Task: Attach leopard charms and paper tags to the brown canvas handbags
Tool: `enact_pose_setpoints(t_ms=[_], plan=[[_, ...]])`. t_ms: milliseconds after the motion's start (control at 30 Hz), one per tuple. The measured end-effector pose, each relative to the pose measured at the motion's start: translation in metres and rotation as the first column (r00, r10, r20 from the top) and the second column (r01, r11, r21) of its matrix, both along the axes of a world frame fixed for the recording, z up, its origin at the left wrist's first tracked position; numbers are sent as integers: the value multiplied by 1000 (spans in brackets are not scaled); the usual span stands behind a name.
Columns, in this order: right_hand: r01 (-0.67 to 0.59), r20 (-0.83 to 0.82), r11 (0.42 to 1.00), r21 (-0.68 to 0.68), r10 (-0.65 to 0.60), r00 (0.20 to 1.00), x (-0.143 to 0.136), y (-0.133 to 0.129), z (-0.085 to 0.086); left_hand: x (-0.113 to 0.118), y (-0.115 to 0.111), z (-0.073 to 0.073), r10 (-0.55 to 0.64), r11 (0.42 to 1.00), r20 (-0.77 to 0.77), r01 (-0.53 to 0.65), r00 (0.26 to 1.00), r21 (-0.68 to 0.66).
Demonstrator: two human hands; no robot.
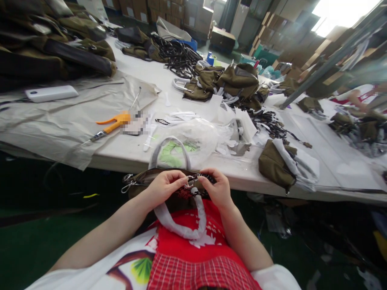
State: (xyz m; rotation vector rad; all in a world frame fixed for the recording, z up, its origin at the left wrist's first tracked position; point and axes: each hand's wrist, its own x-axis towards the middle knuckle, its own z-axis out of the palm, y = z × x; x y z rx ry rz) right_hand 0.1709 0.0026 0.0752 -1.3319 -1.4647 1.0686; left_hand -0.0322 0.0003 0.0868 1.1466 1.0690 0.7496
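I look down on a white worktable (133, 74) running across beyond both hands, its near edge just past the grip. Left of the grip, a wrinkled plastic sheet (30, 121) covers part of it, with an orange-handled tool (121, 119) on top. Straight ahead of the fingers lie a clear plastic bag (202, 139) and green scraps (172, 155); farther out sits a heap of olive bags (238, 80). A small olive pouch (273, 163) rests to the right of the grip. Stacked cartons (165, 6) fill the far background, and another person's arm (353, 98) shows well off to the right.

Directly under the hands I have an olive handbag (139, 181) against the red apron (217, 233), one wrapped handle (155, 153) raised beyond the grip, the other hanging nearer me. The left hand (169, 183) pinches narrowly on shiny metal hardware (190, 183) at the bag's opening; the right hand (216, 185) pinches its other side, though I cannot tell exactly which part its fingertips cover.
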Motion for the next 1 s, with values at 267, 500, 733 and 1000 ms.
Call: enact_pose_setpoints(t_ms=[267, 500, 733, 1000], plan=[[-78, 136, 988, 135, 60, 989, -6, 5, 1, 5, -2, 0, 12, 999, 63, -9, 998, -51], [-28, 194, 976, 218, -15, 981, -3, 7, -5, 4, 0, 6, 157, 981, 90, -145, 983, -129], [-114, 215, 956, 270, 56, 975, -5, -1, 12, 7, 0, 0, 212, 956, 209, -158, 955, -248], [-187, 36, 978, 87, 185, 982, -18, -7, 12, 7, -2, -6, 160, 983, 114, -148, 981, -107]])
